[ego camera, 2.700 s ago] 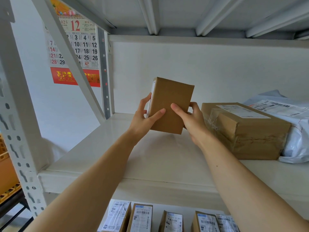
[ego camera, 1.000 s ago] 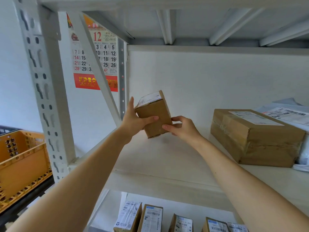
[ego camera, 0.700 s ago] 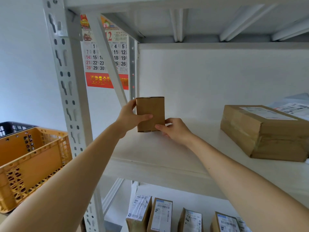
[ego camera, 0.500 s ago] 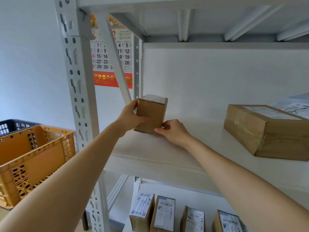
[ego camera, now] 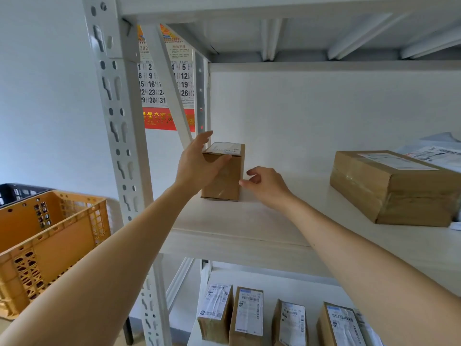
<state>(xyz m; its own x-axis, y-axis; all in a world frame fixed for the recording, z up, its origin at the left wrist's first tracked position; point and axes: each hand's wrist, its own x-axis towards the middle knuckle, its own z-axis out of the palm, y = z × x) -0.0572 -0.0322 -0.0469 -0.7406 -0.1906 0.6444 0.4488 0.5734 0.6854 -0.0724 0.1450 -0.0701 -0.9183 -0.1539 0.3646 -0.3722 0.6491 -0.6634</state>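
Shelving looks all but finished. Nearest, below the forearms, a row of labelled parcels (ego camera: 247, 313) stands on the lower shelf, and an orange crate (ego camera: 50, 236) sits off to the left, outside the rack. Past the front lip of the upper shelf (ego camera: 249, 231), both hands are at the small cardboard box (ego camera: 225, 178). It stands upright at the left end of that shelf, close to the rack's diagonal brace, with its label on top.

The left hand (ego camera: 197, 168) has no closed grip. Its fingers are straight and reach up past the box's left side, while the thumb lies across the front face near the top. The right hand (ego camera: 268, 186) is loosely curled and holds nothing, with one fingertip at the box's lower right edge; I cannot tell whether it touches. Well apart to the right lies a larger taped carton (ego camera: 394, 188), with a grey mailer bag (ego camera: 439, 151) behind it. A wall calendar (ego camera: 159, 91) hangs beyond the rack.

As I read it, the step is letting go after setting the box down. The next move calls for drawing both hands straight back without knocking the tall, narrow box over.

Half a second ago the box was tipped, held between the left thumb and fingers with the right hand at its base. Now it sits flat and both hands have loosened.
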